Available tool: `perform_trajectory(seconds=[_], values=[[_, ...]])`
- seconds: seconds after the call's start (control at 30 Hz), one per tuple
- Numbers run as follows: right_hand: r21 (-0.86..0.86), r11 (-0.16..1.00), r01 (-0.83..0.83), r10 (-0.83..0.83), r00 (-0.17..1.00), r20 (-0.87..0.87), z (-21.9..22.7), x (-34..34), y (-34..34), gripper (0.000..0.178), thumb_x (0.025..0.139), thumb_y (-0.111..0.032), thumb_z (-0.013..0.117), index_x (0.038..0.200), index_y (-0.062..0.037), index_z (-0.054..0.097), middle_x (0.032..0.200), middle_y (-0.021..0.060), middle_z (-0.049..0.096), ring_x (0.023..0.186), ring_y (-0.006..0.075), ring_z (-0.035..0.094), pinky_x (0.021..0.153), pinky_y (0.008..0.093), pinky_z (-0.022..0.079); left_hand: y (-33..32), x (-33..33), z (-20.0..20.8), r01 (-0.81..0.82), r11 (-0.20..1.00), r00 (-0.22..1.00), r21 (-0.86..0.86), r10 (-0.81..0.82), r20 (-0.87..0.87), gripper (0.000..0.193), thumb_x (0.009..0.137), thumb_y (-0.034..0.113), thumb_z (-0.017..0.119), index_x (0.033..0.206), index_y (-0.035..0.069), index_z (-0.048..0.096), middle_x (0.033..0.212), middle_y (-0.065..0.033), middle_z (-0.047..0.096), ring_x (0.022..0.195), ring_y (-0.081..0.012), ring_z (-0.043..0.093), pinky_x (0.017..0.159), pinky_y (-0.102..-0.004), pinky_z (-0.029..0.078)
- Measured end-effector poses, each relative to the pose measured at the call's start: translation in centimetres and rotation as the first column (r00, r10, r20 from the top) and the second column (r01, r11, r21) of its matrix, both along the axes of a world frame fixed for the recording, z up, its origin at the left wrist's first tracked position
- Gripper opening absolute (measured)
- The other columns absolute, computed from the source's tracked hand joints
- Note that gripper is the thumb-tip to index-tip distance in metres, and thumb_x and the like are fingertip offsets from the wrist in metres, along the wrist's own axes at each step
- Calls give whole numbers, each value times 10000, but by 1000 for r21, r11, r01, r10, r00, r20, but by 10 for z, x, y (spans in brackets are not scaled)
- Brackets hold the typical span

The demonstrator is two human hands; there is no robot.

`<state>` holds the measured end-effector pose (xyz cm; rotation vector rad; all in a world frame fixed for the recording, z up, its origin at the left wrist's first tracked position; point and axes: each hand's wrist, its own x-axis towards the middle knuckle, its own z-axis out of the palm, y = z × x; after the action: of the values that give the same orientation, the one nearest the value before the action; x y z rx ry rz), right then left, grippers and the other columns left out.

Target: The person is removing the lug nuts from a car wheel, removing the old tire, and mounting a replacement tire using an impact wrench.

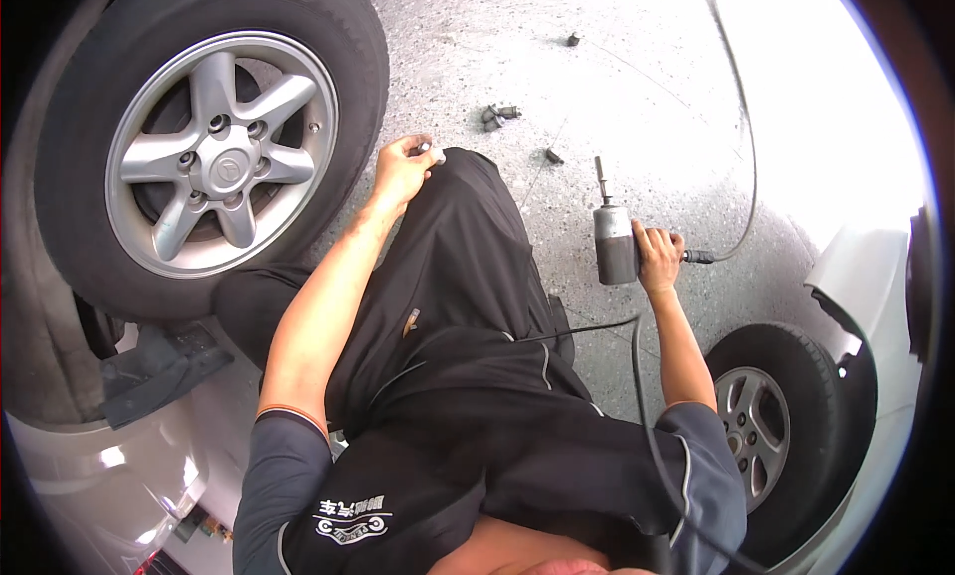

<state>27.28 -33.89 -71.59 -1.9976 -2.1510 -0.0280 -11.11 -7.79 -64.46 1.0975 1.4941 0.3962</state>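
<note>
Over my raised knee, my left hand (402, 167) pinches a small pale metal piece (436, 154) between thumb and fingers. It is too small to tell whether this is a nut or a socket. My right hand (657, 260) is wrapped round the handle of an air impact wrench (616, 242), which has a grey and dark body. A thin shaft (602, 179) juts from its front, pointing away from me. To the left stands a large wheel (224, 167) with a silver spoked rim. Several fasteners show around its hub.
Several small dark metal parts (494, 118) lie on the speckled floor (458, 48) ahead, one more (553, 156) nearer the wrench. An air hose (753, 157) runs from the wrench handle up the right side. Behind my right arm is another wheel (753, 426) beside a white body panel (863, 247).
</note>
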Motion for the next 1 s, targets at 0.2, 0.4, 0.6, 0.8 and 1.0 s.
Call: perform_trajectory(seconds=[0.2, 0.4, 0.6, 0.8, 1.0], values=[[-235, 941, 241, -201, 963, 182, -78, 25, 3, 583, 790, -81, 613, 1355, -195, 527, 979, 17, 584, 981, 197, 564, 911, 433, 386, -13, -37, -4, -139, 989, 985, -55, 143, 92, 330, 855, 82, 725, 1153, -20, 627, 973, -80, 697, 853, -133, 677, 718, -230, 557], [-245, 898, 365, -339, 930, 142, 4, -23, 44, 761, 758, -64, 690, 1460, -108, 400, 1338, 140, 493, 1203, 306, 515, 1054, 502, 347, -4, -23, 58, 37, 999, 995, -38, -33, 95, 329, 859, 159, 750, 1115, -29, 667, 944, -81, 716, 770, -103, 665, 648, -215, 524], [-164, 947, -276, 3, 520, -854, 106, -167, 203, 538, 868, -148, 687, 1359, -71, 482, 1120, 207, 628, 940, 303, 668, 816, 374, 529, 0, 46, 37, 157, 986, 965, 62, -167, 202, 289, 868, 235, 746, 985, -29, 723, 816, -52, 710, 686, -77, 613, 600, -227, 484], [-427, 897, 115, -246, 932, -266, -55, -121, 258, 274, 929, -304, 591, 1121, -110, 616, 1194, 159, 603, 1220, 346, 490, 983, 456, 409, -11, 7, 53, 306, 858, 937, 411, -195, -291, 553, 831, 307, 736, 1248, -19, 576, 1229, -202, 586, 1154, -316, 581, 991, -394, 455], [-145, 935, 323, -345, 924, -166, -100, -145, 251, 560, 872, -391, 669, 1311, -60, 564, 1362, 181, 482, 1281, 369, 407, 1065, 503, 335, 0, -184, 288, 327, 322, 768, 888, 457, -449, 325, 842, 150, 722, 1124, 6, 650, 1206, -124, 615, 1084, -272, 608, 945, -388, 488]])
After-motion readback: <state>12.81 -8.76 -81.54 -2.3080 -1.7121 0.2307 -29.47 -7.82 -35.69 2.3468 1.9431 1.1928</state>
